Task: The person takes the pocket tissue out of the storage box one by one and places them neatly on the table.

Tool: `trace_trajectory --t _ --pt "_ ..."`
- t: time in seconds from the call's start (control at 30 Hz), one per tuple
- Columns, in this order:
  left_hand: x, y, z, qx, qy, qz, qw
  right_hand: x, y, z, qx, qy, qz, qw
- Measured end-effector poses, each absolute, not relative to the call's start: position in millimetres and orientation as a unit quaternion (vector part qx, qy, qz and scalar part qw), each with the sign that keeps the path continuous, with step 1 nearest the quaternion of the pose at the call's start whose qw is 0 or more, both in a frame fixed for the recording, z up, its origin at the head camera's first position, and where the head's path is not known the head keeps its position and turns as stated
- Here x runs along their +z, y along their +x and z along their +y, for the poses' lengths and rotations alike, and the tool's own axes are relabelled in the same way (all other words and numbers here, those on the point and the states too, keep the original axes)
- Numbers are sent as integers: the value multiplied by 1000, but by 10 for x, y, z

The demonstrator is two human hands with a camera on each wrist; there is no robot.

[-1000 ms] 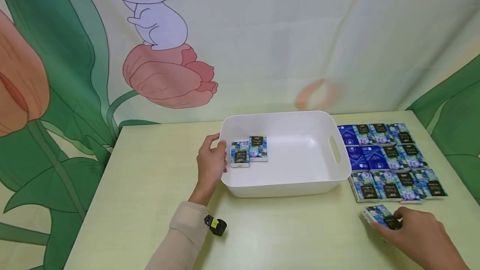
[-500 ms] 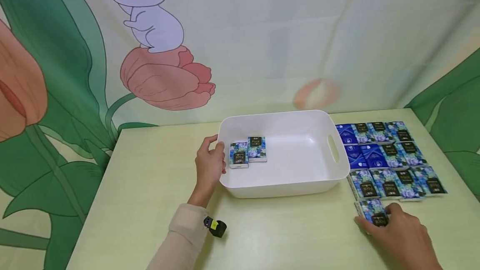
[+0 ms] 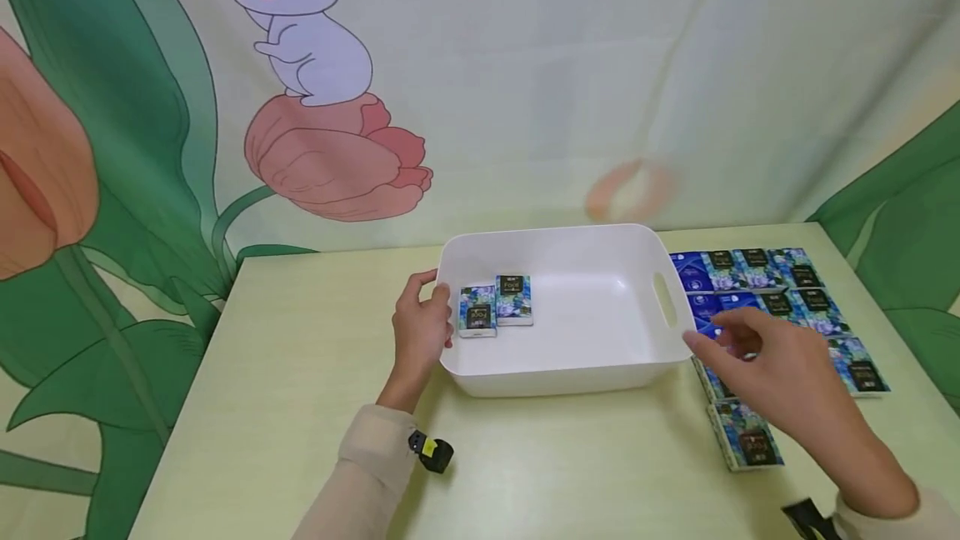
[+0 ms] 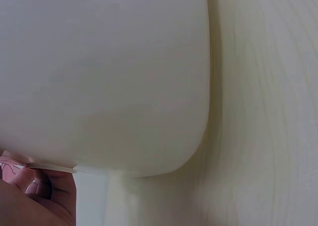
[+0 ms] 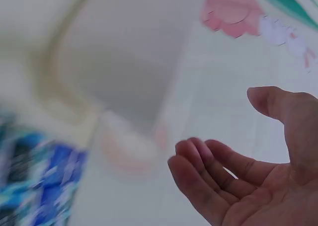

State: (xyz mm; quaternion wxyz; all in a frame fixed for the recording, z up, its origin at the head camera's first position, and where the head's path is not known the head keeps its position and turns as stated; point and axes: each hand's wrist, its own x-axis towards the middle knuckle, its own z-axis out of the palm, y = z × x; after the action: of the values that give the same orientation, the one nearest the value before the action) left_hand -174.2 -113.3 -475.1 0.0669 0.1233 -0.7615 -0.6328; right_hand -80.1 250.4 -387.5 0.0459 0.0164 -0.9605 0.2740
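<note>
My left hand [image 3: 420, 323] grips the left end of a white plastic basket [image 3: 600, 302], its fingers curled at the rim. In the left wrist view, that hand [image 4: 47, 198] shows at the bottom-left corner beside the basket's wall [image 4: 109, 72]. Two flowered tissue packs, one [image 3: 477, 312] slightly nearer than the other [image 3: 514, 300], lie inside at the left. Holding nothing, my right hand [image 3: 783, 369] hovers by the basket's right rim, hiding some packs beneath. The right wrist view shows this hand [image 5: 248, 186] with thumb apart and fingers loosely bent.
Right of the basket, rows of tissue packs [image 3: 821, 312] lie on the pale table [image 3: 315, 373], some plain blue, most flowered. One more flowered pack [image 3: 745, 437] lies at their near-left end. A cartoon-printed curtain [image 3: 525, 107] hangs behind.
My right hand has set a flowered tissue pack down at the near end of the rows, let go, and moved up and left toward the basket's rim. The left hand keeps its hold.
</note>
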Motion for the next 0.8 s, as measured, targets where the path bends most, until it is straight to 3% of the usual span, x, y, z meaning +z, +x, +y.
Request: trace_trajectory --t 0.17,0.47,0.8 --pt "-4755 -1745 -1107 -625 129 -767 64 -3610 -1154 2104 304 80 -949 24" --pt "-4748 -1749 -1122 -621 126 -771 63 -3313 -1917 1324 258 153 -949 -95" --pt "-4718 -1737 -1136 -600 138 -784 77 -3692 -2516 776 165 131 -956 -205"
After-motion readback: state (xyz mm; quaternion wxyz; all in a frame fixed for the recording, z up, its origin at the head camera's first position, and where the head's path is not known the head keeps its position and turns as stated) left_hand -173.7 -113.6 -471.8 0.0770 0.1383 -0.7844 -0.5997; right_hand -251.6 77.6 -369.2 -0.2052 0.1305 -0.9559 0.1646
